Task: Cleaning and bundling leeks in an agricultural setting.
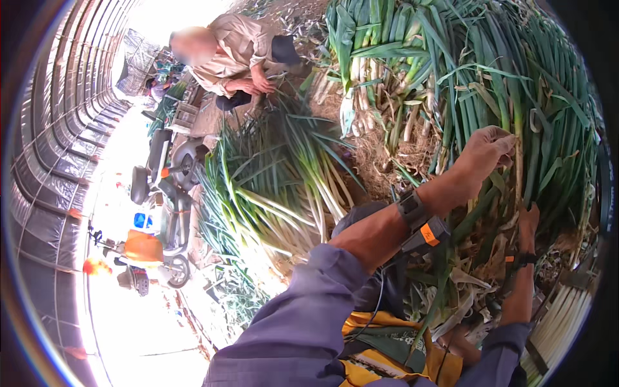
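Observation:
My left hand (493, 147), with a dark watch on its wrist, has its fingers curled together beside the upper part of a long green onion stalk (518, 167). Whether the fingertips pinch the stalk or a strip of leaf cannot be told. Lower down, my right hand (528, 217) is closed around the same stalk near its lower end. Dense dark green onion leaves (556, 111) lie behind and right of both hands. Dry peeled leaves (466, 290) are scattered below them, above my yellow and green apron (387, 338).
Rooted green onions (360, 92) are heaped at the top, and a looser pile (280, 169) spreads left of my arm. White stalks (561, 324) lie at lower right. A co-worker (232, 53) crouches at upper left. A scooter (167, 208) stands at left, near a crate (184, 116).

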Demonstrator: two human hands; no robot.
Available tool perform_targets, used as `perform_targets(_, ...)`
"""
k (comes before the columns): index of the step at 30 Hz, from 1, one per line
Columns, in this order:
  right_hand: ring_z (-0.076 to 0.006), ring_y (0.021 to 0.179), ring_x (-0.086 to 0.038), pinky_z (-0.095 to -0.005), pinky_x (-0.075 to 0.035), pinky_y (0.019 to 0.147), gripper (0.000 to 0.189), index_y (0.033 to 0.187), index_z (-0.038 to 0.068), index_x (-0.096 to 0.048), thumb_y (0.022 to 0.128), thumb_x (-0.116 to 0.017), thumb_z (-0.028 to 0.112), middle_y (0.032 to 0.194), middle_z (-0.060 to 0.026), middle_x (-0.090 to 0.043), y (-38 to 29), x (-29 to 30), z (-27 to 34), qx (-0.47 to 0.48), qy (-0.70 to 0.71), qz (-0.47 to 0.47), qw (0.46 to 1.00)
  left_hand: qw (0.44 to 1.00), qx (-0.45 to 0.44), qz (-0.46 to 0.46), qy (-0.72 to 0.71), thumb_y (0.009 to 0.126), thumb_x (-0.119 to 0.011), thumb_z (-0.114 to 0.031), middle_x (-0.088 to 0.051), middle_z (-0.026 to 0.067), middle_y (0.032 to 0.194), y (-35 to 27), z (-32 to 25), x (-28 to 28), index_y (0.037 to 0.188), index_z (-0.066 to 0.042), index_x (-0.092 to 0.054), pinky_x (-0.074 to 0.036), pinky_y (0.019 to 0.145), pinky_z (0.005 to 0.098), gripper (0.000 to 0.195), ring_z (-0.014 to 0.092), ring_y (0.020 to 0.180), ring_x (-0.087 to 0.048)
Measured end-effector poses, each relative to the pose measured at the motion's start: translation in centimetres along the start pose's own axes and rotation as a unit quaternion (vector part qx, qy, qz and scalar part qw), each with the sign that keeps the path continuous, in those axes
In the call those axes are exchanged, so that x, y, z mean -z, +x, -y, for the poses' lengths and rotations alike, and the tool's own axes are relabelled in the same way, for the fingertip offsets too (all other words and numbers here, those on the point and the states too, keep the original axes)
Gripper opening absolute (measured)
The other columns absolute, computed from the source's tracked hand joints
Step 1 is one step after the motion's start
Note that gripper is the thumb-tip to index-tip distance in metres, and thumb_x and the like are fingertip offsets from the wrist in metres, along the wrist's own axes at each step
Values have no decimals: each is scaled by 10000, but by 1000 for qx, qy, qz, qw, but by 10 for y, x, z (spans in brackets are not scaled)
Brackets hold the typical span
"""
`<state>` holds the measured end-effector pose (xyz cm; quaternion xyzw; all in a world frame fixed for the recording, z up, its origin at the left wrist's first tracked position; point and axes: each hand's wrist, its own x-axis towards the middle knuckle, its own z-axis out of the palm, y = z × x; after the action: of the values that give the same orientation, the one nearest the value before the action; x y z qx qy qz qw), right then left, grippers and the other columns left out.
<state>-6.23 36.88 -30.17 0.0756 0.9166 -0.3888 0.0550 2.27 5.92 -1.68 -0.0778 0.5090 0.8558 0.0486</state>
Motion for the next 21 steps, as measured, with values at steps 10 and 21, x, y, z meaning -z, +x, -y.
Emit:
perform_targets(10, -82, 799, -581, -286, -466, 699, 227, 1150, 13, -667, 1045, -611, 207, 883, 41, -613, -163, 60, 160, 86, 293, 162, 938, 985, -74, -81, 133, 1025, -631, -306, -613, -2, 848, 31, 49, 10, 1112, -29, -689, -456, 688, 276, 296, 102, 794, -581)
perform_targets(21, -47, 716, -467, -280, -403, 606, 212, 1047, 13, -644, 1043, -593, 218, 772, 48, -553, -247, 91, 207, 204, 217, 106, 949, 984, 46, 53, -166, 1069, -569, -349, -688, 45, 869, 7, 23, -26, 1057, -63, -672, -565, 668, 390, 304, 184, 748, -671)
